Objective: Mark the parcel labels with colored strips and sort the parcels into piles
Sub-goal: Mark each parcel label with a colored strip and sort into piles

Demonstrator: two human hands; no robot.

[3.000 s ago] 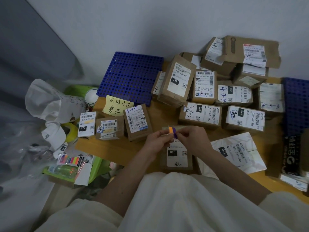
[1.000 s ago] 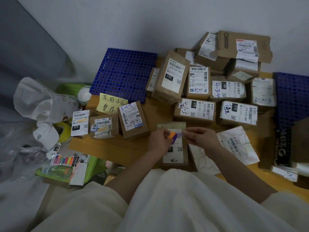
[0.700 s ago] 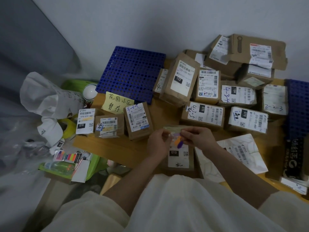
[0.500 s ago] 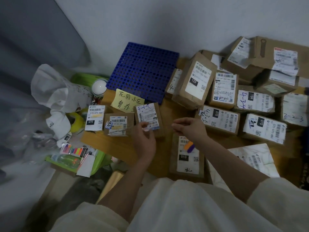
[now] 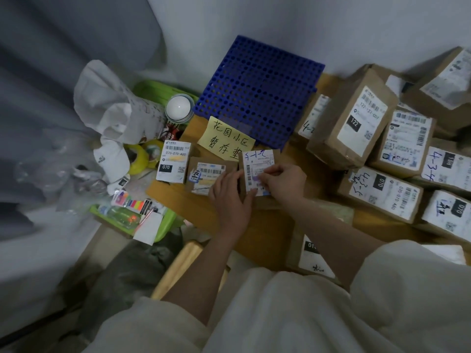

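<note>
The small parcel [image 5: 257, 171] sits between both hands. The left hand [image 5: 230, 197] holds its nine o'clock side; the right hand [image 5: 283, 182] pinches a purple strip [image 5: 255, 177] onto its label.

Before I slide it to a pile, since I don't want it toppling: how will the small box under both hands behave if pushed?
The small box is plain cardboard, so probably stiff and fairly light. It lies flat on the wooden table, so it should slide, not tip. The box just left of it may get nudged.
</note>
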